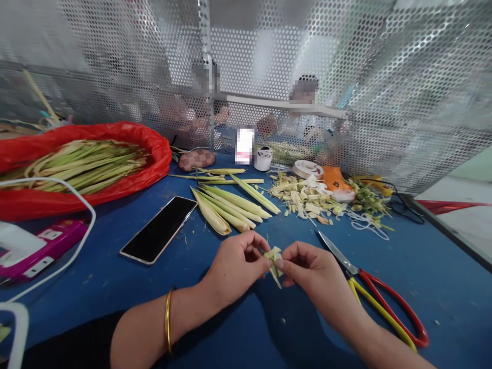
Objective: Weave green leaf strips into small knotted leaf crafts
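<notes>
Green folded leaf strip [273,253], pinched.

A blue tabletop [96,277] carries a red plastic bag [156,154] at the far left, open and filled with long green leaf strips [84,164]. Near it lie a pink power strip [49,246] with a white cable [91,210] looping past, and a dark phone [159,229] lying face up. Beside the phone is a bundle of rolled leaves [230,205]. Scissors [351,269] with red and yellow handles lie at the right. Farther back sit a heap of leaf scraps [307,197], a white tape roll [305,168], a checked pouch [197,159] and a small white cup [263,158]. A perforated metal screen [384,77] stands behind the tabletop.
</notes>
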Demonstrator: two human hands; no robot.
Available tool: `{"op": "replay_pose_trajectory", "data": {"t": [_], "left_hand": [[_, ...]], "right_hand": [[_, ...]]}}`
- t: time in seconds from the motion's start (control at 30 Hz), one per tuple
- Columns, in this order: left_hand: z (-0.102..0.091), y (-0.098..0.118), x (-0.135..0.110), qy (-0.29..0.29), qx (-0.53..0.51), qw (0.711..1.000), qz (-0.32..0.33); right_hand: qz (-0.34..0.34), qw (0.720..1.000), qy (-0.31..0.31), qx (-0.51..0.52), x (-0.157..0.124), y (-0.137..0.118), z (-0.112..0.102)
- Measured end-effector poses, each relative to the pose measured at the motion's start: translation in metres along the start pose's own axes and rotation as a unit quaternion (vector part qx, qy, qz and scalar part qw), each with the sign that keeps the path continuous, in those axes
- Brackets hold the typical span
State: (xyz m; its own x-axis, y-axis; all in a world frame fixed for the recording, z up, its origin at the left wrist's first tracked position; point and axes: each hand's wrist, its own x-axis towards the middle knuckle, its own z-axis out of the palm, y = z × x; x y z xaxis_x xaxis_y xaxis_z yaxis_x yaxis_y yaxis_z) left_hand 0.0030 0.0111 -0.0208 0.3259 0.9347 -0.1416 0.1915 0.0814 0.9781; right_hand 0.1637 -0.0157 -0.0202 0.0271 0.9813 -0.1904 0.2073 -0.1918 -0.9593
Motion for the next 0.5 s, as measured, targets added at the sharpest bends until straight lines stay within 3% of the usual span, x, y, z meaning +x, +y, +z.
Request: {"op": "replay_pose_trajectory", "data": {"t": [0.2,0.5], "left_hand": [[-0.0006,-0.0018,-0.0013,-0.005,0.09,0.995,0.043],[-0.0001,-0.0012,-0.0019,-0.015,0.051,0.998,0.024]], "right_hand": [[0.023,0.999,-0.016,-0.019,0.003,0.005,-0.0024],[0.086,0.995,-0.04,0.044,0.0013,-0.0026,-0.0028]]}}
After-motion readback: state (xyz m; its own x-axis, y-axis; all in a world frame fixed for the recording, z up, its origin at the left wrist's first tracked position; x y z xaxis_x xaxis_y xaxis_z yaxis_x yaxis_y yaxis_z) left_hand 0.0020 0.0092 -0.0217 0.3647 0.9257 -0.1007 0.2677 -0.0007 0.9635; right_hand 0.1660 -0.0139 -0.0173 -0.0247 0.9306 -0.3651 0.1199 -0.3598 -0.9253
